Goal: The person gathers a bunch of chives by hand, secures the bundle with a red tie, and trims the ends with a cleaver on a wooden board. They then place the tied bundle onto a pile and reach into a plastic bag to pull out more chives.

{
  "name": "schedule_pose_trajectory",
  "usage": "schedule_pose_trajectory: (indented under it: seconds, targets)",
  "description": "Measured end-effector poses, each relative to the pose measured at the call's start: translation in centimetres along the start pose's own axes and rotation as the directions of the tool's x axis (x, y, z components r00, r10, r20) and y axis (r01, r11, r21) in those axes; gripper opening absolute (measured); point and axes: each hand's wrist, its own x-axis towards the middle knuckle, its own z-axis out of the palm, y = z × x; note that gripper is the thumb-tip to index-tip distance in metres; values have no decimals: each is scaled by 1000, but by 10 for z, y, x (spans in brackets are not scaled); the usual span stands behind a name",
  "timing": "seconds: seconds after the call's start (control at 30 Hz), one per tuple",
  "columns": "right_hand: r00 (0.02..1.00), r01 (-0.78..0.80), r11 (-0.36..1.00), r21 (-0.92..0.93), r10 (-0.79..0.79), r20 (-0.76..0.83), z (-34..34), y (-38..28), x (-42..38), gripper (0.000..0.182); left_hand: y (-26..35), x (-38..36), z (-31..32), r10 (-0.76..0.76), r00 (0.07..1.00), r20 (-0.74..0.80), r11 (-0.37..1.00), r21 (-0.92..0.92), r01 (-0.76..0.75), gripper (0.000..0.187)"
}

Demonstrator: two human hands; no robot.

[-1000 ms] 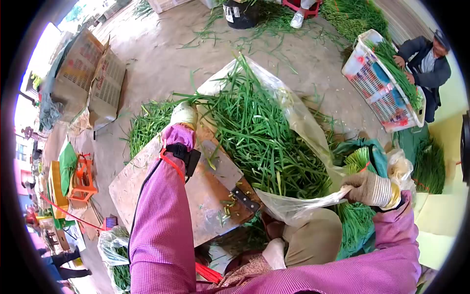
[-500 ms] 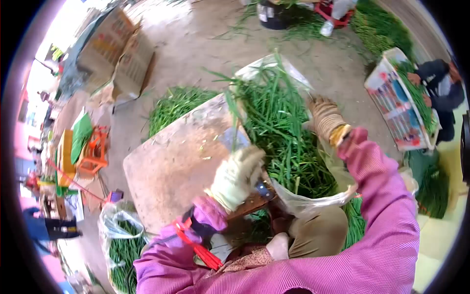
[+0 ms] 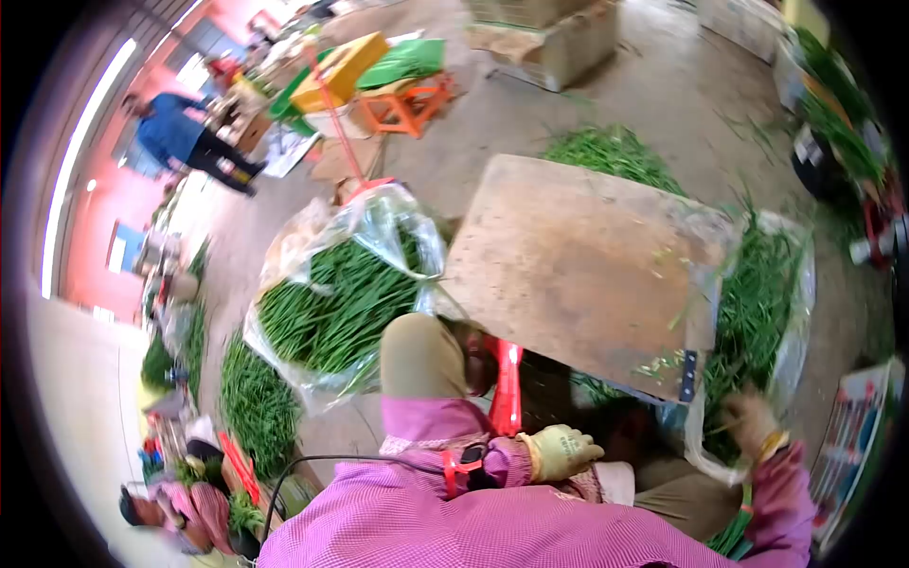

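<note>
My left hand, in a pale glove, lies over my lap with its fingers loosely stretched, and nothing shows in it. At the lower right my right hand, gloved and smeared by motion, is at the near edge of a clear plastic bag. Loose green stalks, long and chive-like, fill that bag. Whether the right fingers grip anything, I cannot tell. A worn wooden board lies between the bags, with green scraps near its right corner.
Left of the board stands another plastic bag of long green stalks. More greens lie on the floor behind the board and at left. An orange stool and cardboard boxes stand farther back. A person stands far left.
My view has swung left, bringing the left bag of stalks into fuller view. My left hand has drawn back from the board's edge to my lap. My right hand has come to the bag's near edge.
</note>
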Motion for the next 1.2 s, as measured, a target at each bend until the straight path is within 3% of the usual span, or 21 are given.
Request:
schedule_pose_trajectory:
  seconds: [0.1,0.17,0.23,0.33,0.37,0.4,0.43,0.47,0.5,0.6,0.63,0.67,0.7,0.73,0.77,0.8,0.83,0.87,0.97,1.03,1.2]
  targets:
    - [876,-149,940,-305,269,399,65,62,-19,36,-12,-38,-24,-38,980,-193,999,16,42,32]
    - [812,-215,861,-460,419,406,72,87,-29,40,-18,-72,-52,-17,896,-443,997,-70,-16,31]
    - [938,-322,849,-420,346,-20,45,45,-37,26,-17,-112,-79,-39,739,-672,998,-66,-8,28]
    - [895,-97,938,-332,-63,-441,10,-48,-15,12,-35,-151,-76,-282,528,-801,947,-319,22,24]
    - [900,110,933,-342,-240,-364,5,-69,-1,15,-44,-158,-70,-373,421,-827,905,-424,-30,22]
    - [882,232,935,-269,-319,-347,4,-116,9,22,-52,-164,-65,-580,383,-719,733,-666,-139,25]
    - [961,188,962,199,-139,-239,20,-135,30,22,-59,-168,-59,-752,363,-550,492,-835,-244,29]
    - [999,12,953,303,-1,-38,22,-182,39,22,-72,-169,-51,-795,321,-515,450,-855,-257,33]
    - [936,351,893,282,-335,-104,80,-142,77,21,-87,-167,-41,-834,275,-478,411,-871,-268,37]
    - [886,337,845,415,-433,164,133,-217,116,16,-142,-142,-1,-863,357,-357,368,-929,-40,60]
    - [938,-53,745,665,-191,289,158,-236,121,15,-145,-129,2,-874,369,-316,375,-922,99,65]
    - [916,-136,719,681,-170,363,180,-240,132,17,-158,-115,12,-884,437,-166,252,-956,147,78]
    - [820,489,807,332,-555,141,204,-233,145,21,-166,-102,23,-868,496,-12,130,-970,204,91]
    - [864,320,855,409,-440,243,232,-228,158,28,-151,-94,19,-865,501,32,79,-977,198,96]
    - [502,864,497,-80,-842,199,248,-219,176,31,-136,-88,16,-859,506,76,26,-981,192,102]
    - [742,448,810,378,-573,348,274,-212,182,30,-154,-76,46,-801,599,-22,16,-1000,-16,106]
    - [740,-205,766,610,-287,609,297,-207,183,30,-179,-56,70,-861,505,66,11,-989,149,88]
    - [773,154,859,488,-413,482,306,-206,179,31,-179,-52,70,-819,563,114,-27,-987,161,75]
    - [749,-445,662,603,-94,655,288,-224,155,20,-162,-50,62,-786,604,131,-78,-991,113,35]
    - [774,-469,635,614,-39,632,274,-228,144,21,-165,-51,61,-685,687,242,-287,-957,50,24]
    - [885,-321,785,530,49,463,262,-222,141,22,-180,-47,74,-696,692,190,-211,-976,55,17]
